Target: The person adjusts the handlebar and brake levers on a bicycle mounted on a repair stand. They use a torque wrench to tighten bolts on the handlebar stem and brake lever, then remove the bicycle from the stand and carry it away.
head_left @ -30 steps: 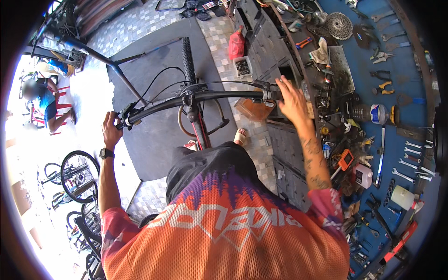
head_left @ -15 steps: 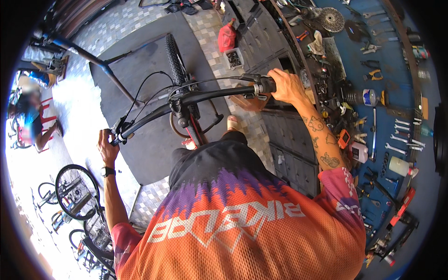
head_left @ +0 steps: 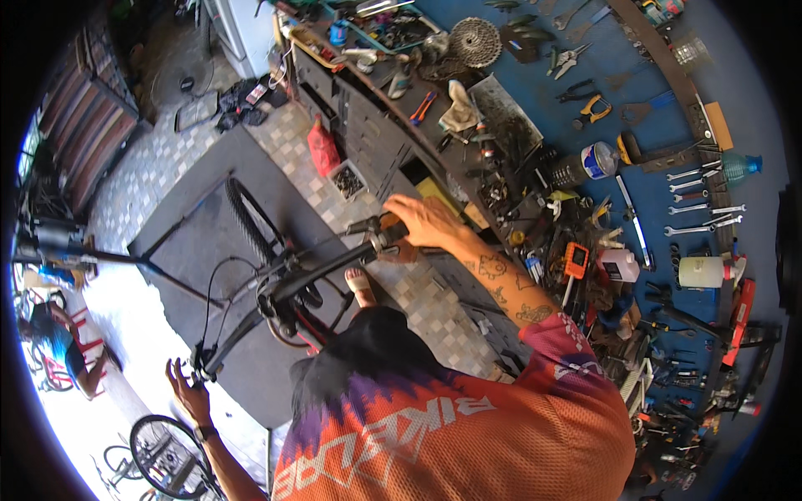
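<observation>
A black bicycle handlebar [head_left: 313,275] with brake levers and cables runs slantwise in front of me, its right end farther away than its left. Beyond it is the knobbly front tyre [head_left: 245,219], and a bit of red frame [head_left: 312,332] shows below. My right hand [head_left: 426,224] is closed over the right end of the bar, at the grip. At the opposite end, my left hand [head_left: 189,394] has its fingers spread beside the left grip and lever; whether the palm touches the grip cannot be made out.
On the right runs a cluttered workbench with a cassette [head_left: 475,43], pliers [head_left: 596,107], spanners [head_left: 697,209] and an orange device [head_left: 576,260]. Below stand a red bag [head_left: 322,150] and a parts bin [head_left: 347,181]. A dark mat [head_left: 180,242] covers tiles. Bicycles and a seated person are left.
The view has swung right, bringing more bench into sight. The handlebar now slants more steeply. My left fingers, earlier around the grip, have spread; my right hand stays on its end.
</observation>
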The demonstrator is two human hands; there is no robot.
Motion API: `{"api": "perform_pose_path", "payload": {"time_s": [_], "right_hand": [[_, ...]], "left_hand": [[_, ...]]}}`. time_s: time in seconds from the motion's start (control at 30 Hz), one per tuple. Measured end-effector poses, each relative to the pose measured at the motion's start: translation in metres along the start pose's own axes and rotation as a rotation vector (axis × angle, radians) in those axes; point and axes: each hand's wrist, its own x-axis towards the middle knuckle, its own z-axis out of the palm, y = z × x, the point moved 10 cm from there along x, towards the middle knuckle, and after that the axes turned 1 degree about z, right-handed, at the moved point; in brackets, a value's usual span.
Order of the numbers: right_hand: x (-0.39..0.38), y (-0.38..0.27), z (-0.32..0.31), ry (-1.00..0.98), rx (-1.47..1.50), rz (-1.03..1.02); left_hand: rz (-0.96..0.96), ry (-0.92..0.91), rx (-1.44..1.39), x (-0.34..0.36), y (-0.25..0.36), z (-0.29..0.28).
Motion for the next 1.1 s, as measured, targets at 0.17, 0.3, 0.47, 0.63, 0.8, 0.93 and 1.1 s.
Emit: {"api": "perform_pose_path", "payload": {"time_s": [0.17,0.3,0.47,0.63,0.8,0.93,1.1], "right_hand": [[-0.003,0.045,-0.003,0.028,0.003,-0.032],[-0.011,0.081,-0.007,0.086,0.016,0.029],[-0.006,0.094,-0.007,0.186,-0.002,-0.002],[0.000,0.109,-0.003,0.142,0.050,0.037],[0.016,0.102,-0.012,0.023,0.225,0.015],[0.025,0.093,-0.013,-0.175,0.042,0.110],[0.036,0.088,-0.017,-0.219,-0.067,0.096]], "left_hand": [[-0.023,-0.068,0.118,0.007,0.042,0.002],[0.019,-0.060,0.104,0.017,0.065,0.002],[0.073,-0.013,0.093,0.027,0.078,0.003],[-0.008,-0.040,0.092,0.035,0.097,0.001],[-0.150,-0.075,0.254,0.025,0.093,-0.006],[-0.141,-0.020,0.054,0.012,0.089,-0.005],[-0.153,0.052,0.177,0.005,0.101,-0.010]]}}
